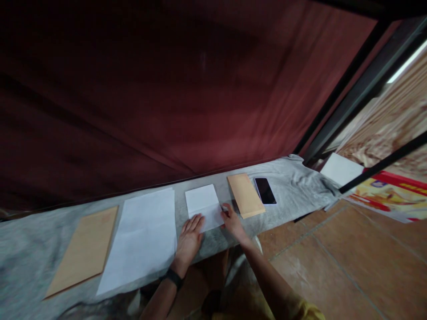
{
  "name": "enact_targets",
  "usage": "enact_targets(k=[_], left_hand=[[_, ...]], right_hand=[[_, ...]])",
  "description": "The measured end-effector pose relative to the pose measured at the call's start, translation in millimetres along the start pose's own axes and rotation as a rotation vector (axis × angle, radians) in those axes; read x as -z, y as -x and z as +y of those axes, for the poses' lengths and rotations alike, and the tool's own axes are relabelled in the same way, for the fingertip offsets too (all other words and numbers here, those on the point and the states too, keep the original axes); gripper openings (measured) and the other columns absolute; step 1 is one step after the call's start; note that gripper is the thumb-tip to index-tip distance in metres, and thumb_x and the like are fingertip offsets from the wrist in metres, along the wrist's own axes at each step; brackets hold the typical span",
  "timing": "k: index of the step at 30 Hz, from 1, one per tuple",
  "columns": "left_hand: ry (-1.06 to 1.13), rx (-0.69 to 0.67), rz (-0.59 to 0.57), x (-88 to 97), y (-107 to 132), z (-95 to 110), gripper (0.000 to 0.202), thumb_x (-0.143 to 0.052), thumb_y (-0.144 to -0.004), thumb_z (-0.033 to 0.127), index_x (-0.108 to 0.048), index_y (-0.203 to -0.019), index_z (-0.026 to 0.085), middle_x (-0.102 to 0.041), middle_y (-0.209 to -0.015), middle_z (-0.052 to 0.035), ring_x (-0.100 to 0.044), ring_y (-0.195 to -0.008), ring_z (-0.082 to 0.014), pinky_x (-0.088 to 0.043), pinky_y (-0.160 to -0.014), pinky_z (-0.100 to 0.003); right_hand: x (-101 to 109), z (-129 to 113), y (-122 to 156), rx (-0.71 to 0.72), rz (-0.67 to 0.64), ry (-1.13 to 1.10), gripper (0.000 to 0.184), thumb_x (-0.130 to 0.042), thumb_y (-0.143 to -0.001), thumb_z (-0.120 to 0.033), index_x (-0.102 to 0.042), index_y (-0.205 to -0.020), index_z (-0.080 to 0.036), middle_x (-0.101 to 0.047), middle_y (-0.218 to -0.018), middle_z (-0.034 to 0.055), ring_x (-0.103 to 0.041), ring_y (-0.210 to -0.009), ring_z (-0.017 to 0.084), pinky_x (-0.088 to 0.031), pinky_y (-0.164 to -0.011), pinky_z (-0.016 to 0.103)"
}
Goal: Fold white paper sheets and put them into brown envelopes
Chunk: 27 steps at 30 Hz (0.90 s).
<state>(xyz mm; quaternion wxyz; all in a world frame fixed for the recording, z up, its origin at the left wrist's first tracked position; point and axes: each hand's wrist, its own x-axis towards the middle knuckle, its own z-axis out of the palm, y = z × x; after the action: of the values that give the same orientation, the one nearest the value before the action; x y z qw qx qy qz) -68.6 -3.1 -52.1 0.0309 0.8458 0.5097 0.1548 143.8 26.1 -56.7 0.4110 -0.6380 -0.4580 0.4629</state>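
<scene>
White paper [202, 198] — long axis forward-left

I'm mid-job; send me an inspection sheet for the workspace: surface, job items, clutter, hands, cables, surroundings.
Surface: grey cloth, wrinkled toward its right end.
Job items: small white paper, creased across; large white paper to its left; left brown envelope beyond that; right brown envelope right of the small paper.
Clutter: phone beside the right brown envelope.
Hands: left hand flat on the small paper; right hand at its right edge, grip unclear.
Cables: nothing seen.
Surroundings: red curtain behind; tiled floor and white box at right.
</scene>
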Motion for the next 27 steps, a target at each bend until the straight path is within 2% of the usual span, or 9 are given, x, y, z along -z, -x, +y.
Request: enact_targets(k=[2, 5, 9, 12, 15, 17, 21, 25, 27], left_hand=[[0.028, 0.008, 0.005, 0.7, 0.1, -0.9, 0.058, -0.048, -0.085, 0.009, -0.055, -0.142, 0.018, -0.054, -0.150, -0.0095, -0.050, -0.139, -0.0253, -0.042, -0.116, -0.047], [0.064, 0.007, 0.000, 1.1, -0.1, -3.5, 0.056, -0.049, -0.086, 0.010, -0.057, -0.141, 0.018, -0.056, -0.148, -0.0093, -0.051, -0.138, -0.0248, -0.042, -0.116, -0.047], [0.089, 0.022, 0.018, -1.3, 0.8, -5.2, 0.055, -0.049, -0.086, 0.011, -0.057, -0.140, 0.017, -0.057, -0.147, -0.0097, -0.051, -0.138, -0.0237, -0.042, -0.116, -0.046], [0.066, 0.029, 0.018, -2.4, 2.1, -2.5, 0.054, -0.048, -0.088, 0.013, -0.056, -0.141, 0.017, -0.056, -0.148, -0.0106, -0.050, -0.140, -0.0244, -0.041, -0.117, -0.046], [0.028, 0.029, 0.001, -1.0, 3.1, 2.1, 0.052, -0.047, -0.090, 0.015, -0.055, -0.141, 0.015, -0.054, -0.150, -0.0116, -0.048, -0.141, -0.0249, -0.039, -0.119, -0.046], [0.010, 0.028, -0.006, 0.4, 3.5, 4.8, 0.053, -0.046, -0.089, 0.013, -0.055, -0.141, 0.014, -0.054, -0.150, -0.0119, -0.046, -0.142, -0.0243, -0.037, -0.120, -0.045], [-0.005, 0.033, -0.013, 0.9, 3.9, 8.4, 0.058, -0.047, -0.084, 0.009, -0.055, -0.141, 0.012, -0.052, -0.151, -0.0142, -0.044, -0.144, -0.0249, -0.036, -0.121, -0.046], [0.002, 0.066, -0.014, -0.8, 4.1, 10.8, 0.055, -0.049, -0.084, 0.010, -0.057, -0.138, 0.010, -0.056, -0.147, -0.0167, -0.046, -0.143, -0.0264, -0.036, -0.121, -0.049], [0.018, 0.072, -0.014, -1.2, 4.2, 11.5, 0.054, -0.050, -0.084, 0.011, -0.057, -0.138, 0.012, -0.058, -0.145, -0.0159, -0.047, -0.142, -0.0266, -0.036, -0.120, -0.050]], right_hand=[[-0.1, 7.6, 7.1, 0.075, 0.003, 0.028, 0.037, -0.046, -0.090, -0.020, -0.059, -0.125, -0.024, -0.069, -0.088, 0.0005, -0.065, -0.063, 0.014, -0.057, -0.055, 0.024], [1.2, 15.7, 14.9, 0.149, -0.010, 0.063, 0.037, -0.041, -0.088, -0.013, -0.068, -0.110, -0.023, -0.072, -0.100, 0.0034, -0.069, -0.069, 0.015, -0.062, -0.064, 0.028], [6.0, 19.0, 22.9, 0.306, -0.008, 0.168, 0.048, -0.039, -0.083, -0.005, -0.071, -0.112, -0.024, -0.071, -0.116, 0.0052, -0.071, -0.097, 0.019, -0.064, -0.079, 0.033], [10.5, 13.5, 29.4, 0.470, 0.042, 0.370, 0.051, -0.043, -0.082, -0.002, -0.070, -0.119, -0.024, -0.067, -0.128, 0.0083, -0.066, -0.117, 0.021, -0.056, -0.102, 0.038], [11.2, 0.8, 32.4, 0.567, 0.071, 0.542, 0.041, -0.050, -0.089, -0.009, -0.070, -0.123, -0.021, -0.061, -0.139, 0.0115, -0.058, -0.130, 0.024, -0.048, -0.112, 0.043], [7.8, -9.2, 29.9, 0.632, 0.010, 0.593, 0.036, -0.051, -0.094, -0.017, -0.069, -0.126, -0.021, -0.058, -0.144, 0.0108, -0.052, -0.136, 0.025, -0.045, -0.115, 0.045], [-8.3, -24.6, 12.5, 0.759, -0.208, 0.657, 0.038, -0.046, -0.102, -0.027, -0.064, -0.134, -0.022, -0.053, -0.151, 0.0074, -0.044, -0.143, 0.023, -0.038, -0.120, 0.046], [-30.8, -30.4, -15.6, 0.876, -0.414, 0.727, 0.039, -0.041, -0.105, -0.026, -0.062, -0.137, -0.019, -0.056, -0.147, 0.0084, -0.045, -0.143, 0.019, -0.033, -0.123, 0.042], [-41.4, -31.5, -29.7, 0.901, -0.467, 0.757, 0.038, -0.041, -0.105, -0.025, -0.063, -0.136, -0.021, -0.058, -0.146, 0.0083, -0.047, -0.142, 0.020, -0.032, -0.123, 0.043]])
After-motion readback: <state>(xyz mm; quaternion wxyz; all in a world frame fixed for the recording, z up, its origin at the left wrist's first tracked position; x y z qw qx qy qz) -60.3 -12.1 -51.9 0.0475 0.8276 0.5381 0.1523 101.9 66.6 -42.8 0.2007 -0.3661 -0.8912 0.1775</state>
